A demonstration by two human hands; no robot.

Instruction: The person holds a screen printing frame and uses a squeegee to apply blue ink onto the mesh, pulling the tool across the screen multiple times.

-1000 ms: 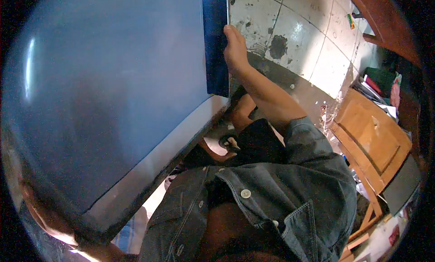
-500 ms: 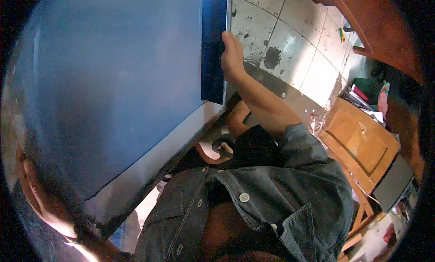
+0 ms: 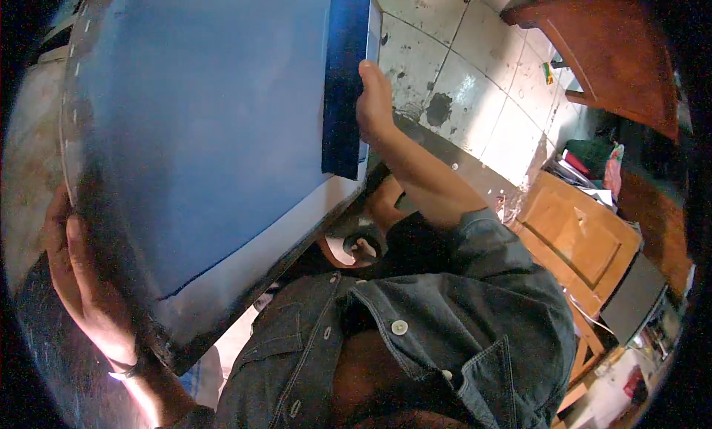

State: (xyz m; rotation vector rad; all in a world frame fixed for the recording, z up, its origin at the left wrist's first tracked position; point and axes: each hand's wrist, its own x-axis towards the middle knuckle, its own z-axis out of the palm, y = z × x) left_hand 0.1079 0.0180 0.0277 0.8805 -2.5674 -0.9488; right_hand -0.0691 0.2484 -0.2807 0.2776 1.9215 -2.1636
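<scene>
A large blue panel (image 3: 215, 132) with a pale border fills the left half of the view. Along its right side runs a dark blue strip (image 3: 345, 88). My right hand (image 3: 376, 106) is closed round that side, thumb on the near face and the other fingers mostly hidden. At the lower left, my left hand (image 3: 85, 281) grips the panel's opposite edge, its fingertips partly out of sight behind the rim. The panel's lower edge slants across in front of my grey shirt (image 3: 445, 332). What lies behind the panel is hidden.
Stained white floor tiles (image 3: 475, 80) show beyond my right arm. A reddish-brown wooden piece of furniture (image 3: 608, 58) stands at the upper right. Below it are an orange-brown wooden panel (image 3: 575, 236), a dark flat board (image 3: 634, 295) and a pile of papers (image 3: 586, 180).
The panel has shifted slightly, and more of its left edge now shows. My left hand has come up and inward with it, while my right hand keeps its hold on the right side.
</scene>
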